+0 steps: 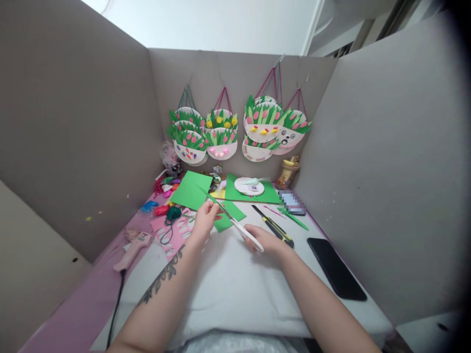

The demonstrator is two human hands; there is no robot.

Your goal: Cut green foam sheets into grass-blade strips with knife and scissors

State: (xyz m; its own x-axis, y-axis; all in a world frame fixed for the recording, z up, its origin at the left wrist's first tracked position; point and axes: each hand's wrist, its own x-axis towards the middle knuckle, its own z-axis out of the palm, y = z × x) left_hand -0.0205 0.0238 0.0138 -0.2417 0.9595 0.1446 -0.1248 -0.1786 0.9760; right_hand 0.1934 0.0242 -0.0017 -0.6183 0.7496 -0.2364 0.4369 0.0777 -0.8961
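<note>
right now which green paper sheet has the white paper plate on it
The wide green paper sheet at back right, under the white paper plate; the other green sheet at back left carries none.

This is a small craft booth, a handicraft workstation walled in by plain grey partition panels (73, 137) on three sides. Finished paper-plate baskets with green paper leaves and pink tulips (221, 135) hang by cords on the back panel. Along the counter's (228, 284) far edge lie green paper sheets (191, 190); near its left edge rests a pink hot-glue gun (134, 247).
</note>
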